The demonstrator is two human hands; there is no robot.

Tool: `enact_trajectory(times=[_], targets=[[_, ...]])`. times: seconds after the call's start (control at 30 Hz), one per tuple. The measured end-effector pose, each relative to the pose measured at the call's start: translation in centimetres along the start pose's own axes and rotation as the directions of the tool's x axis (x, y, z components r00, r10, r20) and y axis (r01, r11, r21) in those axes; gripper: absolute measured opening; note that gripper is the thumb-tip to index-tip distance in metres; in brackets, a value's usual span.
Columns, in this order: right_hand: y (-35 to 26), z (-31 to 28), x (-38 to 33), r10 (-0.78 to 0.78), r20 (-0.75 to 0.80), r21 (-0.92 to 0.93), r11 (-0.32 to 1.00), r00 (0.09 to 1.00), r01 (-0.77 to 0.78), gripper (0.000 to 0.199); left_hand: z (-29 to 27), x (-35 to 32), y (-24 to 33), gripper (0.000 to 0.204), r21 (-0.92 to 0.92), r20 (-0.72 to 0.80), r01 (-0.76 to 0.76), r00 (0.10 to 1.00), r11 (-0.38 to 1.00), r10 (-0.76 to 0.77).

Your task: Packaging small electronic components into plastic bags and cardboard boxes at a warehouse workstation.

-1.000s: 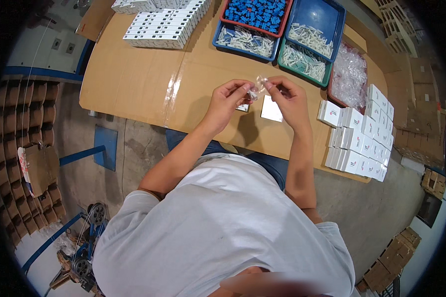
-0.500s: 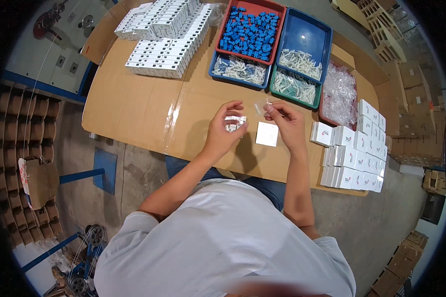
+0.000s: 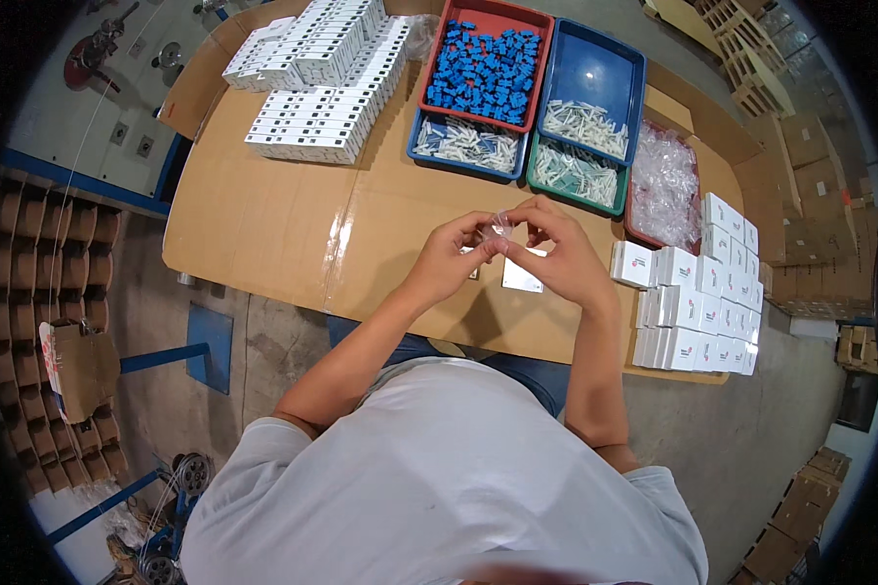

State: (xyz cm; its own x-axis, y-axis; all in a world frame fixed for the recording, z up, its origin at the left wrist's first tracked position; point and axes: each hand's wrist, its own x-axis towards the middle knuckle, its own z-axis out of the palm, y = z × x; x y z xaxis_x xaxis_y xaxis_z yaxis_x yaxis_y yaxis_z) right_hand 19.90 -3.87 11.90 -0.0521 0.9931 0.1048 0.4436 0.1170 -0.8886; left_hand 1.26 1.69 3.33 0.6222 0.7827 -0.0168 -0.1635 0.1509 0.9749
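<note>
Both hands meet over the near middle of the cardboard-topped table. Between their fingertips is a small clear plastic bag (image 3: pixel 498 228), crinkled and shiny; what it holds is hard to make out. My left hand (image 3: pixel 446 261) pinches it from the left, fingers curled. From the right, my right hand (image 3: pixel 568 261) grips it with thumb and fingers. Under the right hand lies a flat white square piece (image 3: pixel 523 274), partly covered by that hand. A small pale thing shows just below the left fingertips, too hidden to name.
Beyond my hands stand a red tray (image 3: pixel 541 73) of blue parts, blue trays (image 3: pixel 639 93) and a green tray (image 3: pixel 618 203) with white pieces, and a red tray (image 3: pixel 695 166) of clear bags. White boxes are stacked at right (image 3: pixel 698 312) and far left (image 3: pixel 312 127).
My hands have come together; before, they were apart, the right with a clear bag and the left around a small whitish item. The right hand now partly covers the white square.
</note>
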Motion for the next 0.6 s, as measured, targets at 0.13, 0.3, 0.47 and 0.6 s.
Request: enact_trajectory(times=[0.13, 0.3, 0.47, 0.6], targets=[[-0.1, -0.9, 0.5, -0.081, 0.006, 0.009, 0.997, 0.997, 0.081, 0.019, -0.5, 0.1, 0.5, 0.031, -0.001, 0.101, 0.021, 0.995, 1.0, -0.02], [0.4, -1.2, 0.4, 0.008, 0.056, 0.034, 0.999, 0.998, -0.01, 0.015, -0.6, 0.1, 1.6, 0.036, 0.019, 0.265, 0.147, 0.953, 0.989, -0.147], [0.0, -1.0, 0.0, 0.086, 0.077, -0.081, 0.994, 0.993, -0.08, 0.015, -1.0, -0.4, 0.9, 0.034, 0.001, 0.286, 0.155, 0.947, 0.988, -0.148], [0.9, -0.9, -0.5, 0.122, 0.086, 0.003, 0.992, 0.989, -0.123, 0.016, -0.9, -0.7, 0.8, 0.036, -0.006, 0.315, 0.183, 0.933, 0.983, -0.172]])
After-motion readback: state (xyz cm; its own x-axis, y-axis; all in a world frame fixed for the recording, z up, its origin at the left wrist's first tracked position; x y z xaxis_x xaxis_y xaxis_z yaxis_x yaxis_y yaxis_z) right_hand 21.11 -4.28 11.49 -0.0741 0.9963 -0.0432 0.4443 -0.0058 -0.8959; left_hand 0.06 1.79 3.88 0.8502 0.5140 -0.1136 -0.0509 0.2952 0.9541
